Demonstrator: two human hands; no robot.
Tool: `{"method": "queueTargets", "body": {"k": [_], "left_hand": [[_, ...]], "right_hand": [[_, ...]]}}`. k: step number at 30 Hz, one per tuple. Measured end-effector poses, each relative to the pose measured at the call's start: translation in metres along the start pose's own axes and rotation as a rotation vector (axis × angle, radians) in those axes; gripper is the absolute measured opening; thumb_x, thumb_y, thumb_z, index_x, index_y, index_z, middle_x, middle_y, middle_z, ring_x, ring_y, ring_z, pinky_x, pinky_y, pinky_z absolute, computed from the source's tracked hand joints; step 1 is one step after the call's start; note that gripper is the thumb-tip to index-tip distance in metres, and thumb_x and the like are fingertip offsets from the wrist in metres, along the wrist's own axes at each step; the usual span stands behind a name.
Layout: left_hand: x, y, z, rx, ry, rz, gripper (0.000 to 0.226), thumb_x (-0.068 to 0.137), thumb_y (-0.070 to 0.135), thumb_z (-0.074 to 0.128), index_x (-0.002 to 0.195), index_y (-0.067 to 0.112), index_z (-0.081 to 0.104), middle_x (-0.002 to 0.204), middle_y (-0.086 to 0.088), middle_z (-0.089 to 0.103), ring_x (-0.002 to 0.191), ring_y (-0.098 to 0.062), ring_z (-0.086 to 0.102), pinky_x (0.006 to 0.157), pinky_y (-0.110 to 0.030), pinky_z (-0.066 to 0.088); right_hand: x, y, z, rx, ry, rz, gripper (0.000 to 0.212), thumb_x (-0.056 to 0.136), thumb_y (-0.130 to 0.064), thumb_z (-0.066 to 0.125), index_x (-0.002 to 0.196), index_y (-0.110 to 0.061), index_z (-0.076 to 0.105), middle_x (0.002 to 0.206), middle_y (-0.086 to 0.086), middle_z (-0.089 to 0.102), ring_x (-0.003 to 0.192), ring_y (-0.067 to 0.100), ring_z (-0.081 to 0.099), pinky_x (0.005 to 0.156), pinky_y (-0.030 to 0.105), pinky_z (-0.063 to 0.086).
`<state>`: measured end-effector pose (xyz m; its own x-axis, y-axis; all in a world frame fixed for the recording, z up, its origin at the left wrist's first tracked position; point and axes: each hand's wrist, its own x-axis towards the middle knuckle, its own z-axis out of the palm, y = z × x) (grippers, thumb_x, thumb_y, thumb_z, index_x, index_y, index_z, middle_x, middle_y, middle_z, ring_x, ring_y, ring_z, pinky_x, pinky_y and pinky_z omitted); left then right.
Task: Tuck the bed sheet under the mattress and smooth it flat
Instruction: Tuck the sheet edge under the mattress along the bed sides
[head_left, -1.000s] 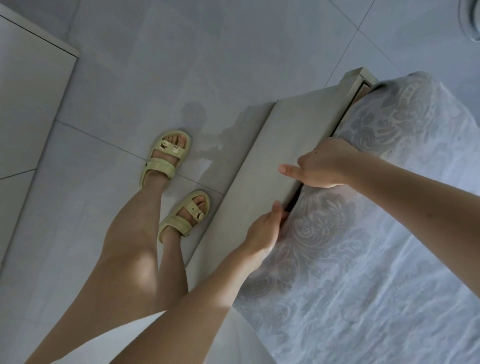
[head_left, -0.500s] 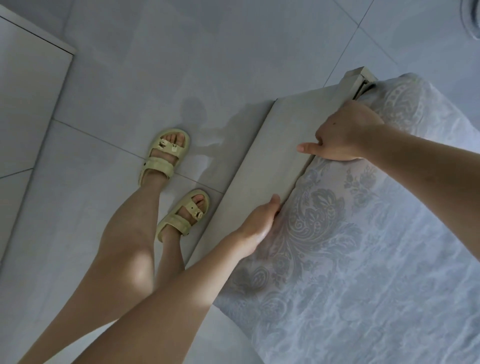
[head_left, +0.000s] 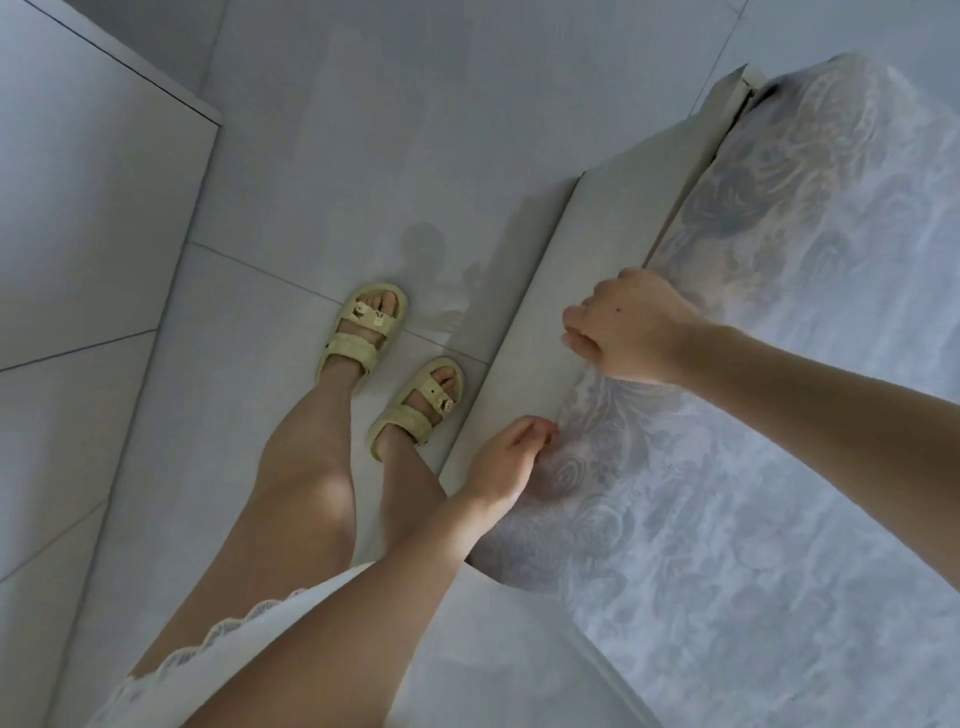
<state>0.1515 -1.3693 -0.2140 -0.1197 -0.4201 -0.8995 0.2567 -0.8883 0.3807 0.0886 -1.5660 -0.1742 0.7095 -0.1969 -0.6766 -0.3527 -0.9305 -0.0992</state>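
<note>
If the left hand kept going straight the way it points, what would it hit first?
Probably the right hand, ahead of the left hand along the bed sheet edge beside the bed frame; depth unclear.

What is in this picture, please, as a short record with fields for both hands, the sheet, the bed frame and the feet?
left hand: fingers curled on the edge of the bed sheet, beside the bed rail
right hand: farther along the same edge, fingers curled on it
bed sheet: pale, floral pattern, wrinkled; its edge seems to overlap the rail near the left hand
bed rail: beige, runs along the sheet edge
sandals: pale yellow, on the tiled floor beside the rail
</note>
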Motion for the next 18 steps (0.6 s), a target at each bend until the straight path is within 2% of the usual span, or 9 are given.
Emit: {"method": "queueTargets", "body": {"k": [3, 5, 7, 9, 11, 13, 15, 18], "left_hand": [[-0.008, -0.002, -0.003, -0.015, -0.054, -0.062, 0.035, 0.088, 0.039, 0.038, 0.097, 0.021, 0.066, 0.105, -0.003, 0.067, 0.104, -0.022, 0.059, 0.095, -0.038, 0.044], [-0.009, -0.006, -0.003, -0.037, -0.124, -0.117, 0.037, 0.096, 0.036, 0.032, 0.106, 0.020, 0.064, 0.107, 0.002, 0.065, 0.103, -0.013, 0.058, 0.093, -0.029, 0.045], [-0.009, -0.013, 0.005, 0.023, -0.211, -0.159, 0.050, 0.094, 0.050, 0.025, 0.125, 0.026, 0.057, 0.126, 0.003, 0.060, 0.116, -0.011, 0.053, 0.103, -0.031, 0.038], [-0.010, -0.021, 0.015, 0.095, -0.250, -0.206, 0.065, 0.086, 0.066, 0.019, 0.137, 0.034, 0.046, 0.141, 0.002, 0.050, 0.129, -0.016, 0.046, 0.111, -0.037, 0.032], [-0.004, -0.028, 0.017, 0.059, -0.272, -0.235, 0.072, 0.084, 0.072, 0.018, 0.137, 0.032, 0.047, 0.140, 0.002, 0.050, 0.130, -0.016, 0.045, 0.113, -0.037, 0.030], [-0.002, -0.029, 0.009, 0.025, -0.321, -0.213, 0.069, 0.090, 0.066, 0.018, 0.139, 0.027, 0.046, 0.142, 0.003, 0.048, 0.132, -0.015, 0.043, 0.114, -0.036, 0.028], [-0.004, -0.033, -0.003, -0.034, -0.299, -0.173, 0.059, 0.096, 0.055, 0.021, 0.134, 0.021, 0.052, 0.135, 0.001, 0.055, 0.126, -0.016, 0.049, 0.111, -0.036, 0.033], [-0.018, -0.054, -0.030, -0.153, -0.076, -0.050, 0.036, 0.097, 0.033, 0.038, 0.099, 0.012, 0.067, 0.103, -0.001, 0.067, 0.100, -0.016, 0.060, 0.095, -0.031, 0.044]], "right_hand": [[-0.026, -0.048, 0.024, 0.152, 0.020, -0.015, 0.047, 0.093, -0.033, 0.025, 0.074, -0.013, 0.063, 0.063, 0.002, 0.065, 0.063, 0.026, 0.061, 0.066, 0.035, 0.048], [-0.037, -0.060, 0.040, 0.157, 0.036, -0.006, 0.051, 0.087, -0.034, 0.024, 0.062, -0.016, 0.064, 0.050, -0.002, 0.060, 0.050, 0.023, 0.057, 0.059, 0.034, 0.049], [-0.038, -0.068, 0.038, 0.127, 0.018, 0.000, 0.050, 0.089, -0.033, 0.027, 0.060, -0.016, 0.063, 0.049, -0.002, 0.059, 0.049, 0.022, 0.057, 0.062, 0.033, 0.047], [-0.033, -0.075, 0.029, 0.055, -0.073, -0.011, 0.047, 0.098, -0.034, 0.024, 0.078, -0.015, 0.062, 0.069, 0.000, 0.066, 0.069, 0.022, 0.062, 0.076, 0.034, 0.042], [-0.026, -0.076, 0.024, 0.067, -0.100, -0.006, 0.047, 0.101, -0.039, 0.019, 0.092, -0.018, 0.059, 0.089, 0.002, 0.067, 0.087, 0.021, 0.062, 0.087, 0.035, 0.038], [-0.014, -0.076, 0.021, 0.054, -0.170, 0.051, 0.053, 0.101, -0.044, 0.016, 0.092, -0.017, 0.061, 0.095, 0.002, 0.067, 0.094, 0.021, 0.061, 0.093, 0.035, 0.040], [-0.003, -0.081, 0.028, 0.019, -0.267, 0.121, 0.059, 0.099, -0.048, 0.014, 0.086, -0.015, 0.061, 0.090, 0.001, 0.065, 0.092, 0.022, 0.061, 0.093, 0.038, 0.043], [0.005, -0.098, 0.038, -0.032, -0.365, 0.193, 0.058, 0.099, -0.050, 0.012, 0.063, -0.014, 0.042, 0.067, -0.002, 0.045, 0.078, 0.022, 0.052, 0.088, 0.036, 0.045]]}}
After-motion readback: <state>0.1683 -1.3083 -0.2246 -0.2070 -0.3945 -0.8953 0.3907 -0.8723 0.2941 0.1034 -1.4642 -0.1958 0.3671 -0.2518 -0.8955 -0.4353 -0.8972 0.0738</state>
